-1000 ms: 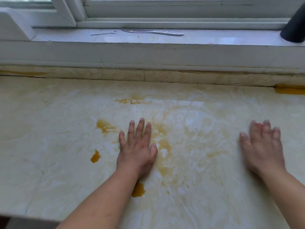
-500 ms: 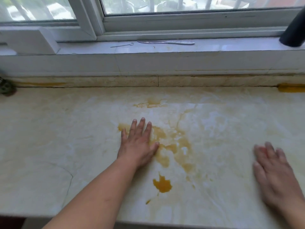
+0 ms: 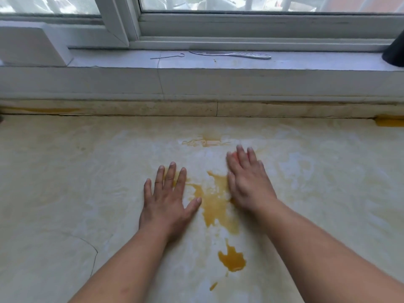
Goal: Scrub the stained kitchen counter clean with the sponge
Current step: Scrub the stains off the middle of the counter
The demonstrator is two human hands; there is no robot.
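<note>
- Fingers (image 3: 169,178) of the left hand (image 3: 167,202) are spread and laid flat on the counter (image 3: 65,193), just left of the orange-yellow stain (image 3: 215,206).
- Fingers of the right hand (image 3: 248,182) are held straight and close together, pressed down over a mostly hidden pink-red thing, probably the sponge (image 3: 233,155); only a sliver is seen between the fingers, and the hand is blurred.
- That hand is placed on the right edge of the stain, with the two hands near each other.
- A separate puddle (image 3: 232,260) is seen nearer the counter's front edge.
- A flat metal utensil (image 3: 231,54) and a thin wire hook (image 3: 168,56) are laid on the window sill (image 3: 109,62).
</note>
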